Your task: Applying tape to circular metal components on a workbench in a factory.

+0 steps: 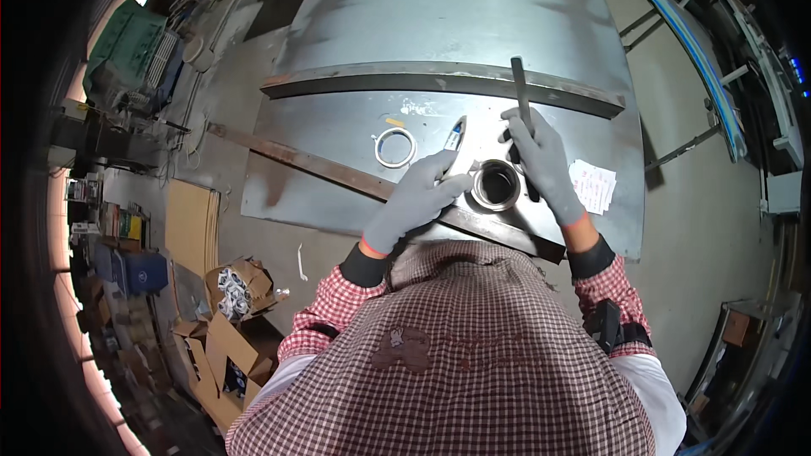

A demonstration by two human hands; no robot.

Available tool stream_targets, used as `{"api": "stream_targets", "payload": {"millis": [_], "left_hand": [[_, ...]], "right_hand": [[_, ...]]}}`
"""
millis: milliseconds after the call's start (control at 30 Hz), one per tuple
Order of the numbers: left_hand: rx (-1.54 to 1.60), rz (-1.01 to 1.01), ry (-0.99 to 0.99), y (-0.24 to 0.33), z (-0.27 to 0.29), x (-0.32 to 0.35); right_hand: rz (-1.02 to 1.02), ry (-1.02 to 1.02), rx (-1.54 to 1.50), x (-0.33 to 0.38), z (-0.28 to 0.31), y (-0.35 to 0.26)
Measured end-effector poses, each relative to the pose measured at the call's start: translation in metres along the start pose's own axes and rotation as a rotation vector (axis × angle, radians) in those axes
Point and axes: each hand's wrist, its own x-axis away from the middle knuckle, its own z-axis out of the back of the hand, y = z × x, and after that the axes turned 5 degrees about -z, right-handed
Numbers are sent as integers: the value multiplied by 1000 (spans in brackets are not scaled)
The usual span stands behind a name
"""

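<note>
OK, gripping a dark bar [521, 89] in the gloved right hand [543, 154], clamped with fingers bent round it. Sticking one end of the bar out past the fingers, toward the far side. Can't tell how far down it runs behind the hand.

Holding the gloved left hand [416, 200] just left of a short metal pipe [496, 186], thumb and fingers bent toward each other near its rim. Can't tell whether clamped on the pipe or only touching. Got the pipe between both hands, open end up, dark inside, at the near part of a metal table [338, 118]. Also see a narrow white-and-blue item [457, 135] right by the left fingers; can't make out its kind, or whether held.

Got a tape roll [379, 148] flat on the table, left of the pipe and beyond the left hand, plus a small yellow piece [394, 122] just past it. Got white papers [593, 186] on the right, near the right wrist. Also got a long metal beam [439, 78] lying left to right across the far side, and a rusty bar [312, 165] slanting from beyond the left edge toward the left hand.

Wearing a checked apron [498, 312]. See open cardboard boxes [232, 346] on the floor, near left.
</note>
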Motion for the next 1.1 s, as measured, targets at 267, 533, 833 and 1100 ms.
{"api": "stream_targets", "payload": {"millis": [267, 533, 833, 1100], "left_hand": [[-38, -68, 122, -20, 2, 7], [-33, -131, 241, -16, -7, 11], [-34, -135, 266, -6, -8, 9], [-158, -14, 293, 3, -10, 15]], "right_hand": [[520, -221, 773, 46, -8, -8], [544, -99, 796, 48, -11, -12], [442, -87, 844, 50, -17, -12], [262, -102, 822, 48, -20, 0]]}}
